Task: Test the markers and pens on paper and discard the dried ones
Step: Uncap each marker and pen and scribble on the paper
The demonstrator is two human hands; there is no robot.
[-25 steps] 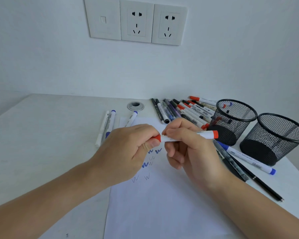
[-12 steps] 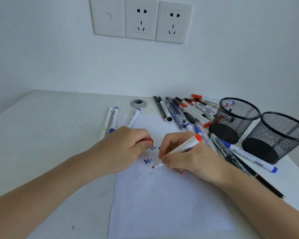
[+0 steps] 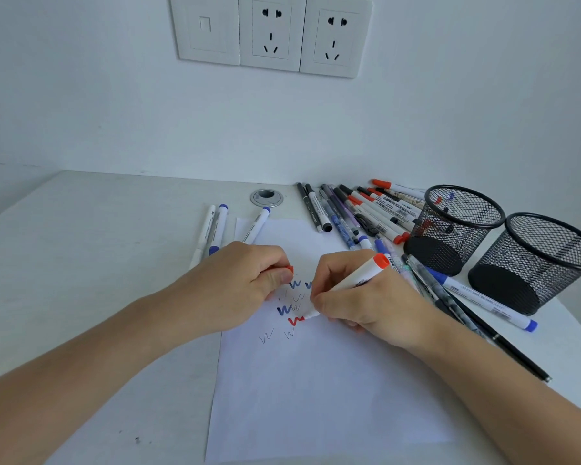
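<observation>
One red whiteboard marker (image 3: 359,277) is under test: the right hand (image 3: 369,307) pinches its barrel, tip on the paper (image 3: 316,397) between both hands, drawing a bold red zigzag (image 3: 295,320); the left hand (image 3: 235,283) grips its cap (image 3: 291,270). It writes, so recapping looks next, not discarding

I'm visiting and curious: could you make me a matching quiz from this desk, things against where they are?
Things: 1 red marker; 2 red cap; 3 mesh cup by the pen pile; 4 metal grommet.
Places: A in the left hand; B set in the table; C in the right hand, tip on the paper; D holding a few pens.
Pairs: 1-C, 2-A, 3-D, 4-B.
</observation>
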